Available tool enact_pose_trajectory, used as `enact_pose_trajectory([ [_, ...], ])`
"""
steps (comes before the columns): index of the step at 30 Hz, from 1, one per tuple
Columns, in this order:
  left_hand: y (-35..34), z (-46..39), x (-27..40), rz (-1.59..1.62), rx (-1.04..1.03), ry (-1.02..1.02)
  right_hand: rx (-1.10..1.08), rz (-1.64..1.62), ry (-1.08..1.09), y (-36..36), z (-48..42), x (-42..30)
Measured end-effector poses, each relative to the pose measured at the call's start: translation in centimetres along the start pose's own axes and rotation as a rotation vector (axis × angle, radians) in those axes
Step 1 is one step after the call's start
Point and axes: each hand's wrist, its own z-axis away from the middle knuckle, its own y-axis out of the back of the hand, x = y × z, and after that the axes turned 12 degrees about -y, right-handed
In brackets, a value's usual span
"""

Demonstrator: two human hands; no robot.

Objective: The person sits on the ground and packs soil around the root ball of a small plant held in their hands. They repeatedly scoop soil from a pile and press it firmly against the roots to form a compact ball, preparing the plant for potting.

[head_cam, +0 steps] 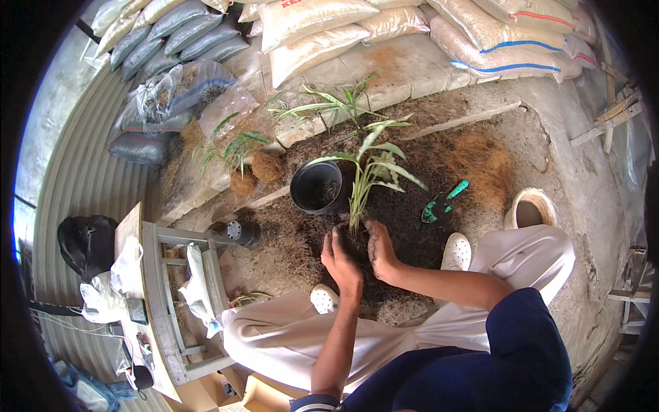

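A leafy plant with long green, pale-marked leaves [363, 193] stands upright in front of me, its stems rising from a dark root ball [356, 244]. My left hand [341, 262] cups the root ball from the left, and my right hand [382, 251] presses on it from the right. Soil coats the fingers of both hands. Just beyond my left hand is a black plastic pot [316, 188] with some soil inside. To the right, a green hand trowel [445, 201] lies on the dark potting soil [396, 221]. The underside of the root ball is hidden.
Several more plants [340, 103] stand beyond the soil. Two coconut-fibre balls [266, 166] and a small black pot [243, 233] lie to the left. A wooden table [149, 304] is at the left, a round pot [533, 206] at the right. Stacked sacks [319, 46] line the back.
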Motion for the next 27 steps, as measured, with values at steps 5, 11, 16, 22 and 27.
enact_pose_trajectory([
  [5,0.1,1.5,0.3,0.027,0.022,-0.017,0.147,0.379,0.225,0.0,1.5,0.7],
  [11,0.8,2.2,-0.8,-0.062,0.052,-0.091,0.168,0.477,0.474,-0.6,0.8,2.0],
  [16,1.9,1.8,-1.9,0.335,-0.028,0.032,0.068,0.263,0.055,-0.1,-1.3,1.5],
  [22,2.1,0.3,-2.7,0.597,0.015,0.265,-0.129,-0.22,-0.289,-1.7,-1.1,-2.1],
  [27,2.2,-1.2,-2.9,0.47,0.077,0.363,-0.028,-0.056,-0.236,-3.6,-0.4,-3.2],
])
